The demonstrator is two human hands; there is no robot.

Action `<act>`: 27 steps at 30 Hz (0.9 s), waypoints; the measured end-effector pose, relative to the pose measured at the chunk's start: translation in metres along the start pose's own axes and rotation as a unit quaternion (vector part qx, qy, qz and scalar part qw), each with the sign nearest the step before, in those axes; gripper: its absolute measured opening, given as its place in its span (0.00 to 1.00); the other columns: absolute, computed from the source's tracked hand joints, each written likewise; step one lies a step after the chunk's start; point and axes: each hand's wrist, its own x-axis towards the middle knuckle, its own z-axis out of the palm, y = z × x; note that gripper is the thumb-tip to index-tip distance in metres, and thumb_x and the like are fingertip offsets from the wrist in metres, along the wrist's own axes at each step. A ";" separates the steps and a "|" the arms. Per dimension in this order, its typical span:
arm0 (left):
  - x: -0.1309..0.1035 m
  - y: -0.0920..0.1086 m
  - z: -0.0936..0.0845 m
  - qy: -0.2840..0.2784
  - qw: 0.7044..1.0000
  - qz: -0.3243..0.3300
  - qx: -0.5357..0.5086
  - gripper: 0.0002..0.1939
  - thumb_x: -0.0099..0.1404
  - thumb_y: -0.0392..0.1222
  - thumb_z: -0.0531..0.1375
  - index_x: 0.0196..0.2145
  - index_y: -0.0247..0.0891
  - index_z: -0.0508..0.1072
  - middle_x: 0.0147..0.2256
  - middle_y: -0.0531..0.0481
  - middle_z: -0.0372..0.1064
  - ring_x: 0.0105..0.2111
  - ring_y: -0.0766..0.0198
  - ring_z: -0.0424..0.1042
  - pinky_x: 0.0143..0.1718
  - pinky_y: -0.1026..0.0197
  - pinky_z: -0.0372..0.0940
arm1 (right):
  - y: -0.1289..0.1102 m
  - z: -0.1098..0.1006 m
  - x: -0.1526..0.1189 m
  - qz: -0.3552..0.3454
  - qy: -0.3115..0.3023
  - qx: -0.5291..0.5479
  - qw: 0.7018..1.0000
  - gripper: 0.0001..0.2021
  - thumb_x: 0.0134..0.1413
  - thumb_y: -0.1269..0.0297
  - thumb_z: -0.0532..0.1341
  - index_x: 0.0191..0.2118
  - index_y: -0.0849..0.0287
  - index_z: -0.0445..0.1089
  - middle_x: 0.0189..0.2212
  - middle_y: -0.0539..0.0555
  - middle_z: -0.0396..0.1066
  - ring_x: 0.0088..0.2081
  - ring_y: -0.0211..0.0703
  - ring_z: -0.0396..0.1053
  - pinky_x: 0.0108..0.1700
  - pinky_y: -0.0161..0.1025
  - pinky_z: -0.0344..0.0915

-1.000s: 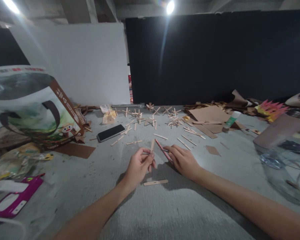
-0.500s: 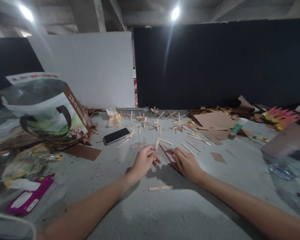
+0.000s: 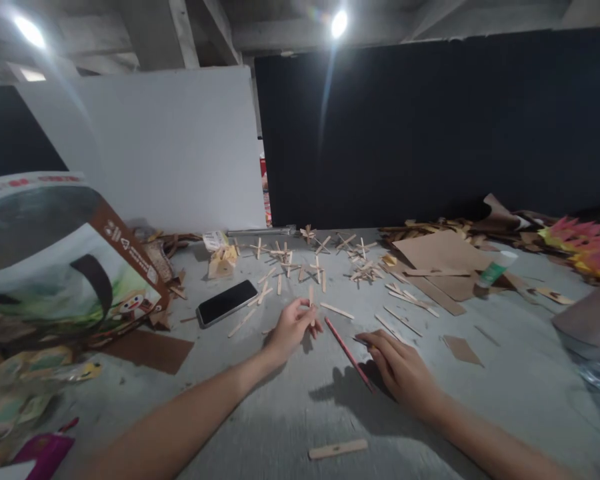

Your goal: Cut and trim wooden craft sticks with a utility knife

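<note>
Grey table: here it is, stretching right across the lower frame.
Dark panel: standing tall behind the table, upper centre to upper right.
White panel: just left of the dark one, upper left.
Printed bag: a bulky one at the left edge, cartoon figure near its lower corner.
Right hand: right of centre, fingers bent, pinching a slim tool.
Left hand: near the centre, thumb and fingers pinching a wooden stick.
Brown cardboard: flat pieces overlapping, centre right.
Phone: lying dark-screened, left of centre.
Red rod: here between the hands, slanting down to the right, its lower end near the right fingers.
Loose stick: alone at lower centre, below the rod.
Glue stick: green and white, tilted beside the cardboard.
Wooden stick: upright in the left fingertips, top end showing.
Slim tool: poking left from the right fingertips; too small to identify.
</note>
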 end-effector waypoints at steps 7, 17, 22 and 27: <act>-0.002 -0.007 -0.009 -0.021 0.999 -0.035 -0.009 0.24 0.60 0.62 0.65 0.37 0.39 0.66 0.23 0.52 0.73 0.20 0.66 0.68 0.25 0.63 0.63 | 0.004 -0.009 -0.008 0.009 0.022 -0.008 1.000 0.13 0.75 0.68 0.48 0.52 0.57 0.69 0.36 0.55 0.78 0.33 0.39 0.78 0.36 0.32 0.72; -0.001 -0.003 -0.011 -0.003 0.997 -0.081 0.008 0.26 0.61 0.64 0.65 0.40 0.39 0.66 0.23 0.53 0.72 0.19 0.66 0.68 0.21 0.65 0.60 | -0.004 -0.003 -0.004 -0.117 -0.129 -0.014 0.985 0.11 0.67 0.69 0.57 0.53 0.60 0.67 0.31 0.53 0.72 0.30 0.44 0.71 0.33 0.38 0.64; -0.002 -0.003 -0.011 -0.014 0.994 -0.111 -0.008 0.27 0.62 0.66 0.64 0.40 0.40 0.64 0.23 0.55 0.71 0.17 0.67 0.66 0.18 0.66 0.61 | 0.010 0.014 -0.015 -0.067 -0.191 -0.016 0.979 0.22 0.54 0.75 0.62 0.55 0.57 0.66 0.32 0.53 0.74 0.30 0.43 0.71 0.32 0.37 0.62; -0.002 -0.001 -0.010 -0.009 0.993 -0.117 0.003 0.27 0.61 0.67 0.65 0.38 0.39 0.65 0.25 0.53 0.71 0.19 0.67 0.67 0.18 0.66 0.60 | 0.017 0.013 -0.019 -0.006 -0.223 -0.023 0.975 0.26 0.48 0.77 0.65 0.54 0.57 0.68 0.32 0.52 0.74 0.30 0.46 0.73 0.29 0.38 0.61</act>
